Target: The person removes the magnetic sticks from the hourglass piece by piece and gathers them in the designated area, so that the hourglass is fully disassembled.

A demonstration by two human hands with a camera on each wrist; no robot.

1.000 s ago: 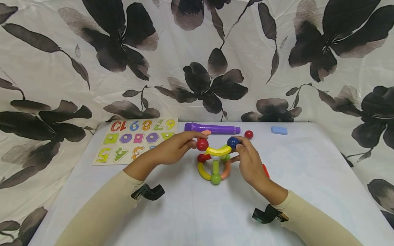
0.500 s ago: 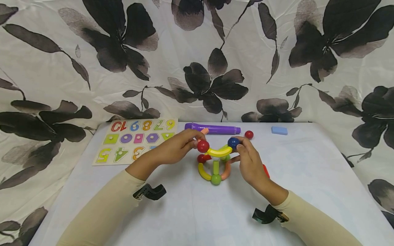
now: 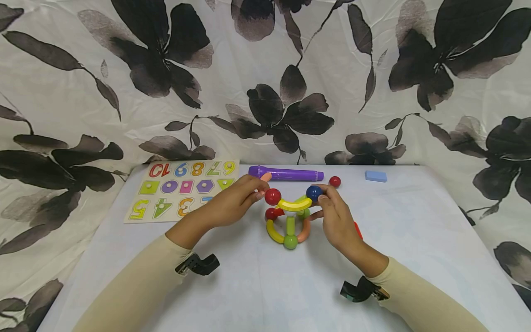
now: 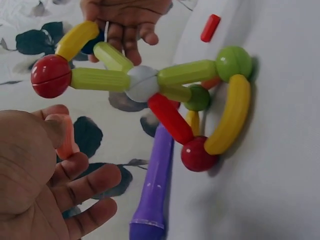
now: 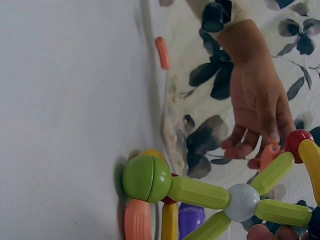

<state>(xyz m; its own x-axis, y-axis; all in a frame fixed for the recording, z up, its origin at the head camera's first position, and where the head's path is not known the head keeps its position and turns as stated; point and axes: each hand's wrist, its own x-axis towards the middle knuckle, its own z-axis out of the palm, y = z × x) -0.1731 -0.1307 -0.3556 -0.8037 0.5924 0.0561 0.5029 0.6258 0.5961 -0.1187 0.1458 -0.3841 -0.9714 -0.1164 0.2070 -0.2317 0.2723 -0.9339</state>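
Observation:
My left hand (image 3: 232,198) pinches a short coral-orange stick (image 4: 66,136) between thumb and forefinger, just left of the upper red ball (image 3: 272,197); its other fingers are spread. My right hand (image 3: 337,226) holds the blue ball (image 3: 314,193) between thumb and fingers. A curved yellow stick (image 3: 295,204) joins these two balls at the top of a ball-and-stick structure. Light-green sticks (image 4: 100,79) run out from its white centre ball (image 4: 142,84). Below, a green ball (image 3: 290,242) and a red ball (image 4: 199,154) rest on the table, linked by curved sticks.
Behind stands a purple tube (image 3: 290,174), with a loose red ball (image 3: 335,181) and blue block (image 3: 375,176) to its right. A number puzzle board (image 3: 143,214) lies left. A red stick (image 4: 210,27) and another orange stick (image 5: 162,52) lie on the table.
My left hand has drawn slightly left, away from the upper red ball, with the orange stick now tilted up more. The right hand and structure have barely moved.

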